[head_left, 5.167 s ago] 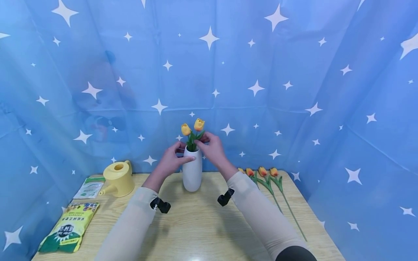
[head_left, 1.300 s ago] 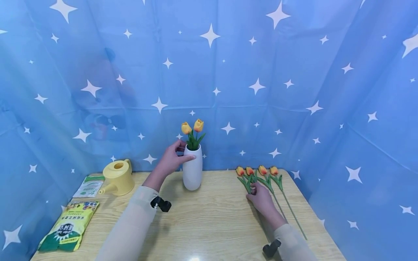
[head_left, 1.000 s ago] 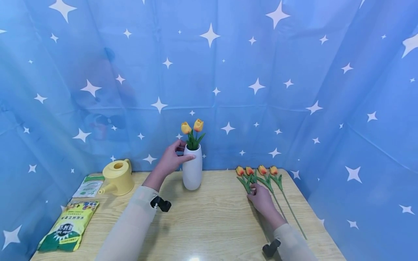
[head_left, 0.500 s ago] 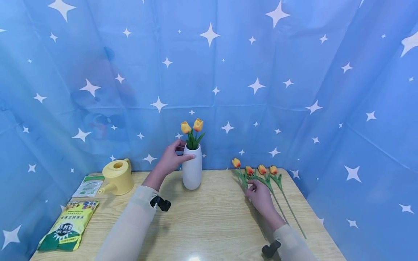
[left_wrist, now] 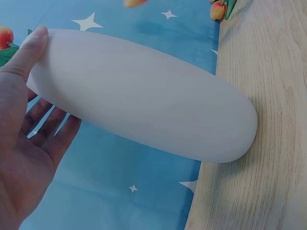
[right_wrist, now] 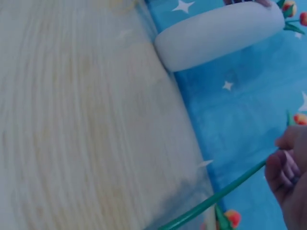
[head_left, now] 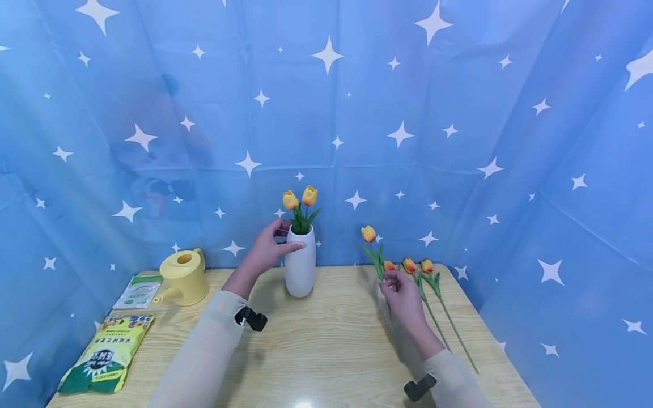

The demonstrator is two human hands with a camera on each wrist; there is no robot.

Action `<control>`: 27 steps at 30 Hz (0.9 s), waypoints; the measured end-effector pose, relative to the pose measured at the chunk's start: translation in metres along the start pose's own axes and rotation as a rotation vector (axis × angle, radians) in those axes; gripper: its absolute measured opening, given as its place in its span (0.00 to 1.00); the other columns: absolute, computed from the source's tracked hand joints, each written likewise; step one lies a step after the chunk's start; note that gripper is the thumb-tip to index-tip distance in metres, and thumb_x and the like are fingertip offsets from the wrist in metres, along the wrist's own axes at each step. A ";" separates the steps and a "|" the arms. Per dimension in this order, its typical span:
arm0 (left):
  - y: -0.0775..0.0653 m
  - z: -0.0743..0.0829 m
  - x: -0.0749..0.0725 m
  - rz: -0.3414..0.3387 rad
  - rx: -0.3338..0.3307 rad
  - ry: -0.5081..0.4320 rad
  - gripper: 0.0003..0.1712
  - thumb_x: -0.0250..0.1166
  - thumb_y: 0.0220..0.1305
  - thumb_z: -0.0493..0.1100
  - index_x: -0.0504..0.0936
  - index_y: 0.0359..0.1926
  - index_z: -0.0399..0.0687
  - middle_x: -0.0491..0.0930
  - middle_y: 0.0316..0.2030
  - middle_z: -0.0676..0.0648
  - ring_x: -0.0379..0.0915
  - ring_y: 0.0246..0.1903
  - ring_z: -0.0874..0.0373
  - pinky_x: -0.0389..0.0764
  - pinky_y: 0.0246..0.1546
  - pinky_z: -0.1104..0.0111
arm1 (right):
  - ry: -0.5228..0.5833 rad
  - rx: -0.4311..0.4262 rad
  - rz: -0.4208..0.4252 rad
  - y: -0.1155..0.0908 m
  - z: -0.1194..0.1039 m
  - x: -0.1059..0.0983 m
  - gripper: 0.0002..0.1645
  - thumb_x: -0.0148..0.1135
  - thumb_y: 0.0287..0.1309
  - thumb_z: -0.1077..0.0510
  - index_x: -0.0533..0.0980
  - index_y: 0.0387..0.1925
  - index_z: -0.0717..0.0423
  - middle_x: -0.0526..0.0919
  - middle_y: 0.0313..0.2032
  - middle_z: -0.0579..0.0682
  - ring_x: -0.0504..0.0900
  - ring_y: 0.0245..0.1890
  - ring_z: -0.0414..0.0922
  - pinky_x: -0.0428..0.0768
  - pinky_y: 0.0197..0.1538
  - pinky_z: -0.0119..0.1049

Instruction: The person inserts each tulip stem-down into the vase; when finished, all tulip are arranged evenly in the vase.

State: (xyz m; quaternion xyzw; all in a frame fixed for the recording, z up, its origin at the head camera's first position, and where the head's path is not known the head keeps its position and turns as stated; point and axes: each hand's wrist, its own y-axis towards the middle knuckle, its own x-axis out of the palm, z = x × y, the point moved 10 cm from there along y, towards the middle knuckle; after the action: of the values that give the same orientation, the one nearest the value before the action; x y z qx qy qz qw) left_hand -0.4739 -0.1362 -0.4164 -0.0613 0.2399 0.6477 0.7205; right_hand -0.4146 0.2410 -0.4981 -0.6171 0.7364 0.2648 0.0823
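Observation:
A tall white vase (head_left: 300, 269) stands upright near the table's back edge, with two yellow-orange tulips (head_left: 309, 196) in its mouth. My left hand (head_left: 266, 249) holds the vase at the top, thumb on the near side and fingers behind, as the left wrist view shows at the thumb (left_wrist: 34, 47). Over on the right, my right hand (head_left: 405, 303) pinches a single tulip (head_left: 369, 234) by its stem, its bloom raised and tilted leftward. In the right wrist view the green stem (right_wrist: 211, 201) trails down from the fingers. Several other orange tulips (head_left: 427, 266) lie beside that hand.
To the left stand a yellow watering can (head_left: 185, 279) and a white-green packet (head_left: 139, 292). A yellow-green bag (head_left: 107, 354) lies closer to me. The wooden table (head_left: 316, 351) ends behind the vase at a blue star-patterned curtain (head_left: 285, 124).
My right hand has gone from the vase's flowers to the lying tulips, taken one by the stem and raised its bloom off the table. My left hand has stayed on the vase.

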 end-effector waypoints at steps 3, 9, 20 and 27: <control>0.001 0.000 0.000 0.000 0.008 0.000 0.34 0.82 0.64 0.63 0.80 0.62 0.55 0.81 0.62 0.45 0.75 0.67 0.42 0.86 0.61 0.42 | 0.058 -0.004 0.021 0.000 -0.008 0.001 0.12 0.74 0.72 0.63 0.84 0.53 0.60 0.85 0.38 0.53 0.80 0.31 0.47 0.81 0.28 0.32; 0.001 0.000 0.000 -0.003 0.011 -0.005 0.35 0.82 0.63 0.64 0.80 0.62 0.55 0.81 0.62 0.45 0.75 0.67 0.42 0.86 0.61 0.41 | 0.179 0.005 0.012 0.001 -0.021 0.004 0.12 0.71 0.75 0.63 0.82 0.55 0.62 0.86 0.39 0.63 0.84 0.23 0.47 0.87 0.26 0.39; 0.001 0.001 0.000 0.000 0.019 -0.010 0.32 0.82 0.65 0.61 0.80 0.61 0.55 0.81 0.61 0.45 0.75 0.66 0.42 0.86 0.60 0.42 | 0.325 -0.017 0.030 0.007 -0.046 0.000 0.12 0.71 0.76 0.61 0.81 0.51 0.68 0.90 0.40 0.60 0.92 0.31 0.49 0.92 0.33 0.41; 0.001 0.000 0.000 -0.001 0.014 -0.006 0.31 0.82 0.65 0.60 0.80 0.60 0.54 0.81 0.61 0.45 0.75 0.66 0.41 0.86 0.60 0.42 | 0.363 -0.024 0.042 0.013 -0.061 -0.001 0.11 0.71 0.76 0.62 0.80 0.47 0.67 0.91 0.42 0.66 0.94 0.37 0.53 0.93 0.35 0.42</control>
State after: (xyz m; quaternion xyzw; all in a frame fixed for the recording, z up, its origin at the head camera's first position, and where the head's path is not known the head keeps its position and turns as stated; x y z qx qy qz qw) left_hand -0.4746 -0.1359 -0.4160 -0.0546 0.2423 0.6457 0.7220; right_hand -0.4139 0.2129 -0.4429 -0.6403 0.7485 0.1597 -0.0650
